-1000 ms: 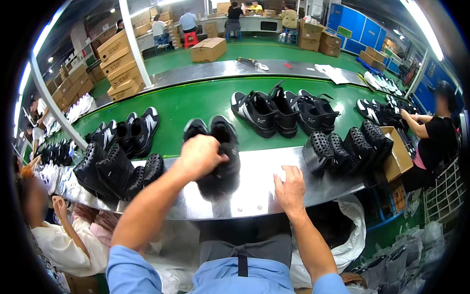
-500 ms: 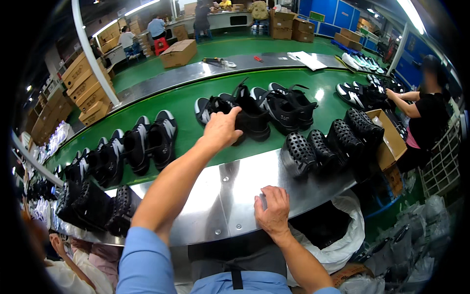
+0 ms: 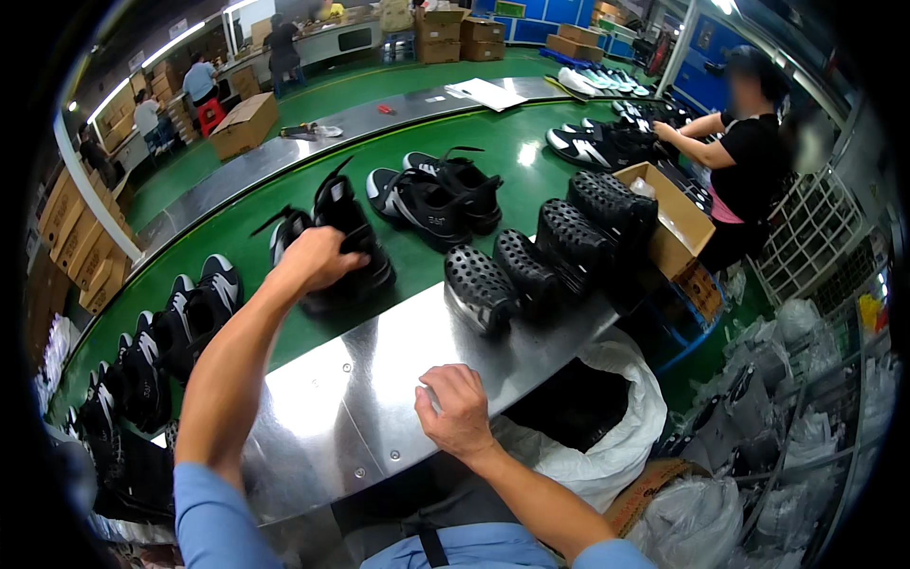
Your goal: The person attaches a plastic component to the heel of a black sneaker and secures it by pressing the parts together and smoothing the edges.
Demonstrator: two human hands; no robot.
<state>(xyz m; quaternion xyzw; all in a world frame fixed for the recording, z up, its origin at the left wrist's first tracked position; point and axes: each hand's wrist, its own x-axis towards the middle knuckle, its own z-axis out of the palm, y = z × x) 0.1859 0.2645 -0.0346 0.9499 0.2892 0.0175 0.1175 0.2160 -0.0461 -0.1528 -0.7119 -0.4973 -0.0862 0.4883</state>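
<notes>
The left hand (image 3: pixel 318 259) is at a pair of black shoes (image 3: pixel 372 280) on the green belt (image 3: pixel 292 180) — I cannot tell if its fingers grip them. The right hand (image 3: pixel 455 408) is half curled, apparently empty, above the metal counter (image 3: pixel 313 408). One shoe could tip — if the grip takes only the other.

"Where are we standing?"
"In a shoe factory: sneakers (image 3: pixel 427 213) are lining the green worktop (image 3: pixel 531 199), a co-worker (image 3: pixel 754 147) is standing beside it; cartons (image 3: pixel 248 123) and distant figures (image 3: pixel 201 81), probably workers, are sitting beyond it."
</notes>
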